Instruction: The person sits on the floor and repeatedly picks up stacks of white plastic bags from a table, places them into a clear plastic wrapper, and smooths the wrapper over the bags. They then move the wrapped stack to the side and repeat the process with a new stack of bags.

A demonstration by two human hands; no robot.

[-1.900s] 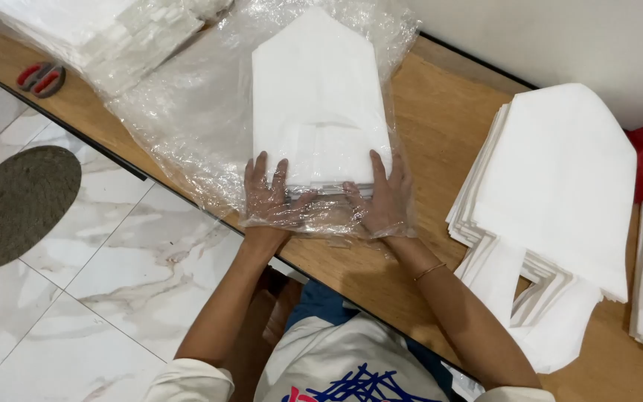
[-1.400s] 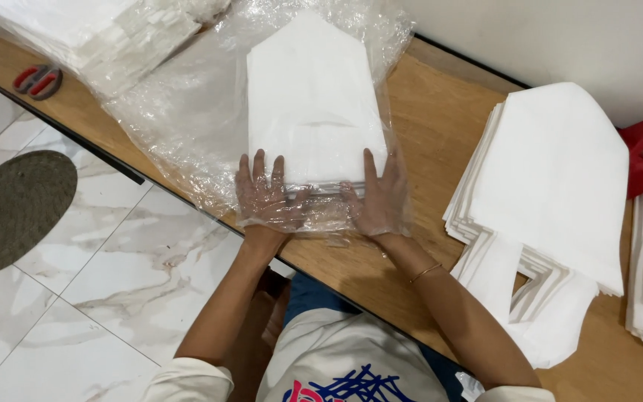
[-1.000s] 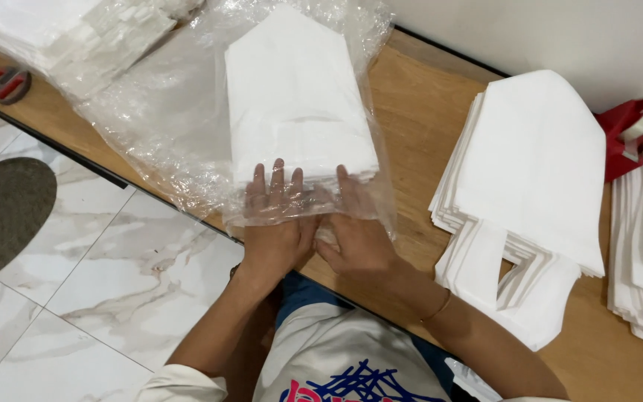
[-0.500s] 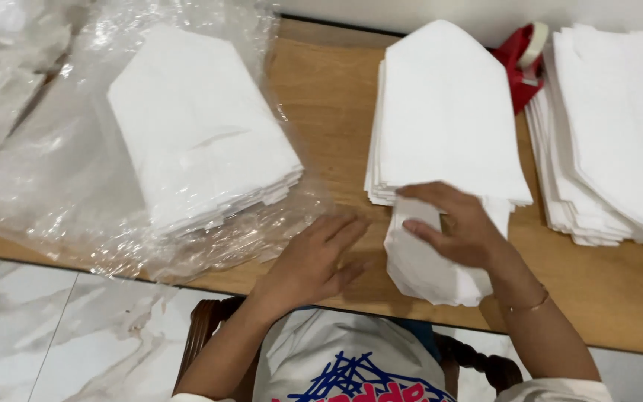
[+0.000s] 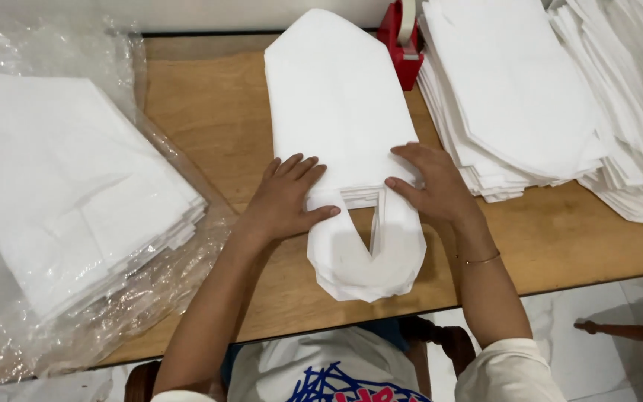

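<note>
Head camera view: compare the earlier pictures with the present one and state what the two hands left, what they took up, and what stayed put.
Both hands left the plastic-wrapped stack of white bags and moved to the right. The left hand and the right hand now press flat on the middle stack of white bags, near its handles. The wrapped stack, the wooden table and the red tape dispenser stayed where they were.

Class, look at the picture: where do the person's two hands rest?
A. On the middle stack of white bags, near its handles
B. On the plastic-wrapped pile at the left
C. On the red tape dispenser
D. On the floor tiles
A: the left hand and right hand press on the middle stack of white bags, either side of its handle loops.
</note>
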